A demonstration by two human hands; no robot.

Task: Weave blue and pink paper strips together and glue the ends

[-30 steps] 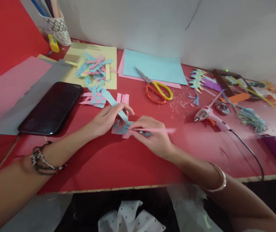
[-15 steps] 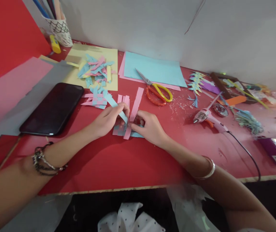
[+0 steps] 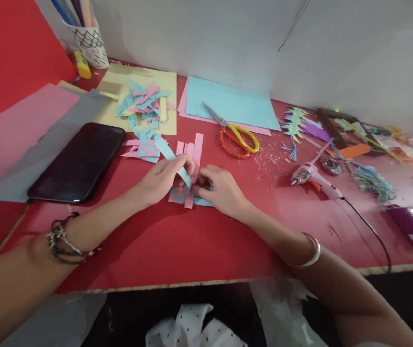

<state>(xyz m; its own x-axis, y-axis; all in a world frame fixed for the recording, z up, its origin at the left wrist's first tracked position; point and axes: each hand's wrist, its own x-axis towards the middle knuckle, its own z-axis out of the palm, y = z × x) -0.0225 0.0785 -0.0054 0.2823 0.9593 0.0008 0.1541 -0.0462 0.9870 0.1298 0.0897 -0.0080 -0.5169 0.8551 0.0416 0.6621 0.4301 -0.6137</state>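
Observation:
My left hand (image 3: pixel 165 177) is closed with a light blue paper strip (image 3: pixel 165 147) pinched in its fingers, the strip slanting up and left. Close beside it, my right hand (image 3: pixel 222 189) has its fingers curled at a pink paper strip (image 3: pixel 198 149) that stretches away from me. Under both hands lies a small woven piece of pink and blue strips (image 3: pixel 176 196), partly hidden by the fingers. Left of them, a finished-looking pink and blue woven paper piece (image 3: pixel 146 148) rests on the red table (image 3: pixel 155 250).
Scissors (image 3: pixel 233 137) lie partly on blue paper (image 3: pixel 228 99). Cut strips (image 3: pixel 144 101) are heaped on a yellow sheet (image 3: pixel 114 79). A black phone (image 3: pixel 78 164) is at left. A glue gun (image 3: pixel 311 178) with a cord lies at right, near a purple box (image 3: pixel 410 226).
The pink strip's far end has swung left, so it now lies nearly parallel to the other pink strips. My right hand has shifted slightly left with it; my left hand is nearly still.

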